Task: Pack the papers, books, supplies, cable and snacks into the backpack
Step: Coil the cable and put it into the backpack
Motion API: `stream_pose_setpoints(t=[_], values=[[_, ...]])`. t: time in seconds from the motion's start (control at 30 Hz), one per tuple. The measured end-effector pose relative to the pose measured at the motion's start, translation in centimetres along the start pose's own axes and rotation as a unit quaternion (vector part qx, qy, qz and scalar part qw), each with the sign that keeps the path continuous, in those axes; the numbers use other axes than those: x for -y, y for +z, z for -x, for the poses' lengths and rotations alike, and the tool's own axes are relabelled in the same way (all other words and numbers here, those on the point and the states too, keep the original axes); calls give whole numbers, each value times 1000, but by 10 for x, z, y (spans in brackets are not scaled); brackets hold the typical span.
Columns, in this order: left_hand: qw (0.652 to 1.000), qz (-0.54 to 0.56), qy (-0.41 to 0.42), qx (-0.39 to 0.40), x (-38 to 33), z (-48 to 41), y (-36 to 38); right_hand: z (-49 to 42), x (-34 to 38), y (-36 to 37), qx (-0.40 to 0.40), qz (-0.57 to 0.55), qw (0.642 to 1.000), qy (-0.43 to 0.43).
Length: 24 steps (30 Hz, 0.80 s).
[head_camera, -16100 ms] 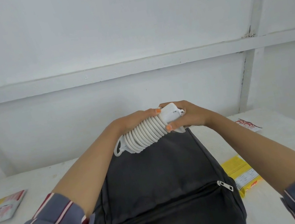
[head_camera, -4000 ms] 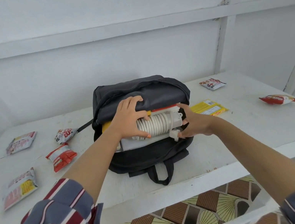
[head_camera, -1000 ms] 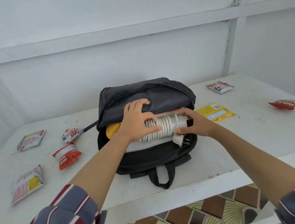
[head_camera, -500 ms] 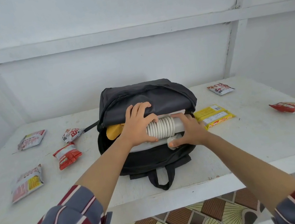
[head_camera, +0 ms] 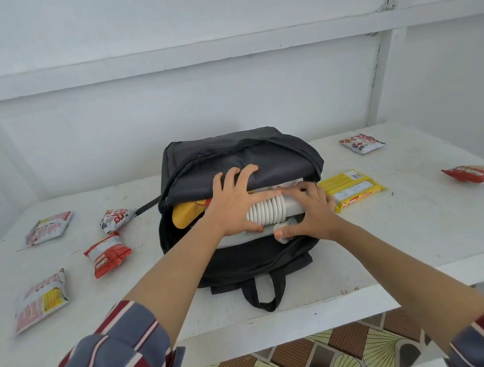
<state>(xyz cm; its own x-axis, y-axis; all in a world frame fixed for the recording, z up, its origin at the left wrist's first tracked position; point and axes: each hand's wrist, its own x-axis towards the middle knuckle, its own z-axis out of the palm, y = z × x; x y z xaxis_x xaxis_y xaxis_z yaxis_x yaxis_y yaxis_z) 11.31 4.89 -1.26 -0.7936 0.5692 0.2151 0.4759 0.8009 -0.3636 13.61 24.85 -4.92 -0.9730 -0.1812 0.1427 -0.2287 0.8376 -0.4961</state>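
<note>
- Two bare hands meet at the mouth of the dark backpack (head_camera: 239, 158). It lies flat on the white table (head_camera: 403, 236), with its opening and carry loop (head_camera: 263, 291) turned toward the person.
- Left hand (head_camera: 233, 207): the fingers are spread and the outer ones rest on the backpack's top flap. The forefinger lies along the top of the coiled white cable (head_camera: 266, 209) and the thumb hooks under it, so the coil is clasped between them.
- Right hand (head_camera: 312, 210): the fingers curl over the coil's right end and the thumb presses on the white plug (head_camera: 285, 231) just below, so this hand grips that end.
- The coil lies crosswise in the backpack's mouth, partly under the flap, on a pale flat slab (head_camera: 237, 239). Whether that slab is a book or papers cannot be told.
- A yellow item (head_camera: 188, 213) shows inside the backpack, left of the coil.
- Just right of the backpack, beside the right hand, lies a yellow packet (head_camera: 353, 188).
- Well right of the backpack are a red-and-white packet (head_camera: 361, 143) toward the wall and a red packet (head_camera: 476, 174) farther out.
- Left of the backpack lie four snacks:
  - a small white pouch (head_camera: 115, 219) nearest it;
  - a red pouch (head_camera: 107, 253) in front of that;
  - a silvery packet (head_camera: 49, 227) farther out;
  - a large packet with a yellow patch (head_camera: 40, 300) nearest the table's front edge.
</note>
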Motion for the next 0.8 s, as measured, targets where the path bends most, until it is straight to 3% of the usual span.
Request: stream_pose_setpoints(t=[0.53,0.8], values=[[999,21,13,44,-3,-10,-3,2,9,3,-40,56,998,11],[994,96,8,50,1,-11,-1,18,6,5,-120,-31,992,-22]])
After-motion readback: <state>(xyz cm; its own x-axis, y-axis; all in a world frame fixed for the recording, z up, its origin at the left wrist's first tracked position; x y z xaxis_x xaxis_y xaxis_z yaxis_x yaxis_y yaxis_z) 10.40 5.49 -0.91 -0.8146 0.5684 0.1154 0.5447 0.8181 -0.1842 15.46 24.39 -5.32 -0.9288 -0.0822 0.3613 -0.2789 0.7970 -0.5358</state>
